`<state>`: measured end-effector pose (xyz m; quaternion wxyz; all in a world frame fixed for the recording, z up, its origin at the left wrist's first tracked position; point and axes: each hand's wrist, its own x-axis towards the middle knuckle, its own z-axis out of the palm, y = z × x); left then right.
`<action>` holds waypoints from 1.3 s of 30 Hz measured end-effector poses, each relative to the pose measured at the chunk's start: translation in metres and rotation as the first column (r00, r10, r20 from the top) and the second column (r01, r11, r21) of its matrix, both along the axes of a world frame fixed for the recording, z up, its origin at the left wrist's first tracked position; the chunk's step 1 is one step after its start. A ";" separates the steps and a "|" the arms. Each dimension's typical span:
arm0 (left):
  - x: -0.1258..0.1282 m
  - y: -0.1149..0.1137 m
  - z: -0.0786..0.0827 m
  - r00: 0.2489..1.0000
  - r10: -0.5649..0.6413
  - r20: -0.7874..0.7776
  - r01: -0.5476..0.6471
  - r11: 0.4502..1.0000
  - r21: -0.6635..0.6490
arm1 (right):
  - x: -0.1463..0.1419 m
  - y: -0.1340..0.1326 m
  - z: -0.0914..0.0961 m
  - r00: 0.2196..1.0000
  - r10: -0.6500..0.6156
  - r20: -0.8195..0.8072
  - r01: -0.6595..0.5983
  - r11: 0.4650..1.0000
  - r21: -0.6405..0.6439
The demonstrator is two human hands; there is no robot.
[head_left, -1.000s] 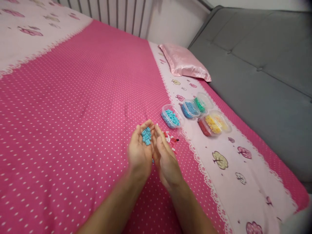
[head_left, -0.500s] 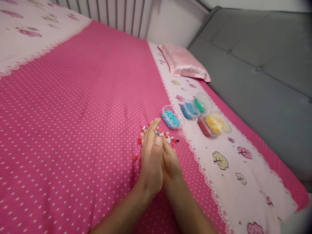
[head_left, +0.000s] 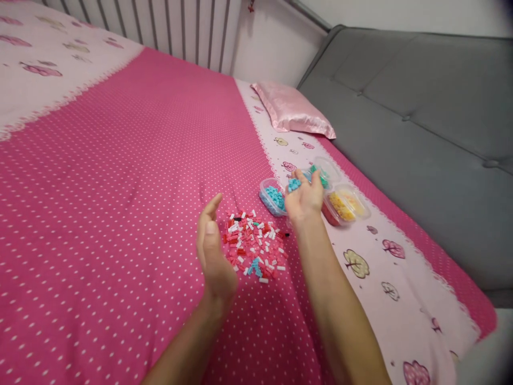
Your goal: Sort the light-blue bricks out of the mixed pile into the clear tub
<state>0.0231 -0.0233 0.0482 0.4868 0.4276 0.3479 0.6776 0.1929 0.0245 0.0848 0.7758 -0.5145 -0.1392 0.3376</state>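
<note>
My right hand (head_left: 305,199) is palm up with several light blue toy bricks (head_left: 294,184) resting in it. It is just right of a clear plastic container (head_left: 262,192) filled with light blue bricks (head_left: 274,198). My left hand (head_left: 213,251) hovers left of a loose pile of small bricks (head_left: 256,240), fingers stretched out and nothing in it. Pink, white and red pieces make up most of the pile, with a small cluster of light blue ones (head_left: 255,266) at its near side.
Behind my right hand stand more clear containers: one with green bricks (head_left: 319,176), one with yellow bricks (head_left: 341,206), and a red one (head_left: 329,216). All rest on a pink dotted bedsheet (head_left: 140,214). Farther back are a pink pillow (head_left: 294,109) and a grey padded headboard (head_left: 420,85).
My hands were pressed together over the pile and are now apart. The right moved forward and right to the containers with light blue bricks in its palm; the left shifted left, uncovering the pile.
</note>
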 end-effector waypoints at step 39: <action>-0.113 -0.009 -0.036 0.189 -0.011 -0.982 0.101 0.995 0.008 | 0.002 -0.270 -0.108 0.430 0.472 0.770 0.732 0.317 -0.603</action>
